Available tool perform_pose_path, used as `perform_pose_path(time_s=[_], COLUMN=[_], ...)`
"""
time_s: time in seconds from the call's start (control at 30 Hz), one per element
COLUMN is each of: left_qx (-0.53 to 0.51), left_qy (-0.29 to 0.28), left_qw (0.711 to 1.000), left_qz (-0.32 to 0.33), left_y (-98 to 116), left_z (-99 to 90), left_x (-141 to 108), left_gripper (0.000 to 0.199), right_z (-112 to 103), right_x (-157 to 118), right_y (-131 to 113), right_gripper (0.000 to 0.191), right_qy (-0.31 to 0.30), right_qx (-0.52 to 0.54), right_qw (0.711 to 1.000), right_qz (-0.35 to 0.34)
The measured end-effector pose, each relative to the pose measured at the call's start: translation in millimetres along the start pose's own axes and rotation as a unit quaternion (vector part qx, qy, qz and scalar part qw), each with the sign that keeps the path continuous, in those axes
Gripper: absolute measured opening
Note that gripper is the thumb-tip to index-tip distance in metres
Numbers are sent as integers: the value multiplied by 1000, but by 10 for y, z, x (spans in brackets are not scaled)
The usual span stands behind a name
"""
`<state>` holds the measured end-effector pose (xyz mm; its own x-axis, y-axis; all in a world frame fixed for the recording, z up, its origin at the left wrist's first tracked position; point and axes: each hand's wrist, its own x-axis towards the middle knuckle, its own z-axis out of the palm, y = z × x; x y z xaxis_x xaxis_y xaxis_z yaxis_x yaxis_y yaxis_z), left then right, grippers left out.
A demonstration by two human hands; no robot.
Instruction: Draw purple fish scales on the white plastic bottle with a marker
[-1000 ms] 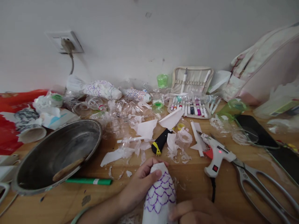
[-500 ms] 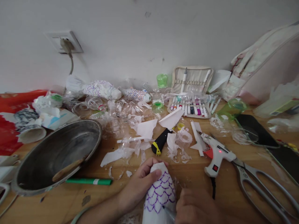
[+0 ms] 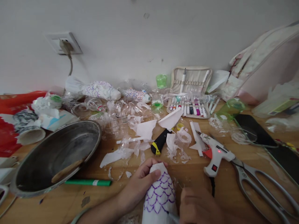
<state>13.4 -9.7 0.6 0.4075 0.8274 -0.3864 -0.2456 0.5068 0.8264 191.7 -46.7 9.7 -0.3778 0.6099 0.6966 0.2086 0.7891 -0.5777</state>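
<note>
A white paper fish body (image 3: 161, 194) with purple scale outlines stands tilted at the bottom centre, its lower end cut off by the frame. My left hand (image 3: 144, 179) grips its narrow top, thumb on the front and fingers behind. To the right, my right hand (image 3: 196, 202) is closed around a marker pen (image 3: 173, 217), partly hidden. The pen's dark tip touches the paper at the lowest row of scales. Behind lie two finished-looking fish, a larger purple-scaled fish (image 3: 101, 90) and a smaller multicoloured fish (image 3: 136, 95).
A metal basin (image 3: 99, 130) holding a wooden-handled tool stands left, with a green marker (image 3: 102, 182) beside it. Right are a glue gun (image 3: 216, 155) with its red light on and large scissors (image 3: 252, 183). A utility knife (image 3: 161, 141), paper scraps and a marker case (image 3: 191, 74) lie beyond.
The pen tip has moved slightly right across the paper, with my right hand shifting right too. My left hand keeps its hold on the fish body.
</note>
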Motion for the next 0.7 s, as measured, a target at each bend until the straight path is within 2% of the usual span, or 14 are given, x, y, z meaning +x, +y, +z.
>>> perform_pose_path(time_s=[0.23,0.57,0.7], left_qx=[-6,-12,-10], left_qy=[-4,-4,-6], left_qw=[1000,1000,1000], left_qz=[-4,-11,-3], left_y=[10,-15,-17], left_z=[-1,-17,-14], left_x=[-5,0,4], left_gripper=[29,27,27], right_z=[-4,-43,-26], right_x=[-15,26,2], right_y=[71,102,29], right_gripper=[35,24,28], right_qy=[-24,5,21], right_qx=[20,19,-11], right_qw=[999,1000,999], right_qz=[-26,-6,45])
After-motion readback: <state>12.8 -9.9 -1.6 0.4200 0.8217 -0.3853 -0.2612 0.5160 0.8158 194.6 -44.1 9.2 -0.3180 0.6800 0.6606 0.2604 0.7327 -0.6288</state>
